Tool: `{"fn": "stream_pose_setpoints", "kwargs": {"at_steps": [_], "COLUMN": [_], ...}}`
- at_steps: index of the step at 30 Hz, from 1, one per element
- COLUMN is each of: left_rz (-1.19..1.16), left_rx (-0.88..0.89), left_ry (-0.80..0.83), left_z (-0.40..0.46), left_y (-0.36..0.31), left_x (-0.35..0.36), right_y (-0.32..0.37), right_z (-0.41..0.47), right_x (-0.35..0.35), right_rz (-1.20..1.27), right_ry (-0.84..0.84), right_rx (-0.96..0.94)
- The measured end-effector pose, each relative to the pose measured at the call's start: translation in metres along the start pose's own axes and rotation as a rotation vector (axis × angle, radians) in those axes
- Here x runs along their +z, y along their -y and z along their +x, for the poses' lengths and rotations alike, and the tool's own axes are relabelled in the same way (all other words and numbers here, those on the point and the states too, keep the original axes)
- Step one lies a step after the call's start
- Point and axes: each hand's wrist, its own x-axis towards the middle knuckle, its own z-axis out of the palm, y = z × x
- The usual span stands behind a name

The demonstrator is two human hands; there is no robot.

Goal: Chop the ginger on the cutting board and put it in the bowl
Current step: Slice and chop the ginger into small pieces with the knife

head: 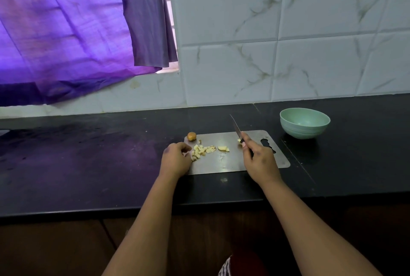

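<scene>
Flat grey metal cutting board (235, 160) on black stone counter (88, 160), bearing pale yellow chopped ginger pieces (203, 150) at left-centre, one larger pale chunk (223, 148) just beside them, and a round brown ginger end (191, 136) at far left corner. Right hand (259, 158) clenched round dark handle of steel-bladed knife (237, 130), blade tip raised and angled away over board; left hand (176, 160) at board's left edge, fingers curled beside chopped pieces, actual hold on any piece not discernible. Pale green round bowl (304, 122) on counter, right of board, apart from it.
</scene>
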Motion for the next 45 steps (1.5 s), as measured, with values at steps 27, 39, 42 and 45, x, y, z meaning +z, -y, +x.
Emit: {"fn": "stream_pose_setpoints", "kwargs": {"at_steps": [27, 39, 42, 45], "left_rz": [-0.103, 0.083, 0.038, 0.009], "left_rx": [0.166, 0.237, 0.185, 0.11], "left_ry": [0.223, 0.207, 0.163, 0.15], "left_z": [0.028, 0.023, 0.023, 0.024], "left_y": [-0.086, -0.081, -0.078, -0.078], "left_x": [0.069, 0.077, 0.076, 0.075], "right_y": [-0.002, 0.001, 0.006, 0.011], "right_z": [0.001, 0.0, -0.003, -0.004], "right_x": [-0.001, -0.003, -0.008, -0.012], "right_rz": [0.042, 0.029, 0.003, -0.057], "right_ry": [-0.027, -0.005, 0.038, 0.165], "right_rx": [0.083, 0.109, 0.186, 0.3]}}
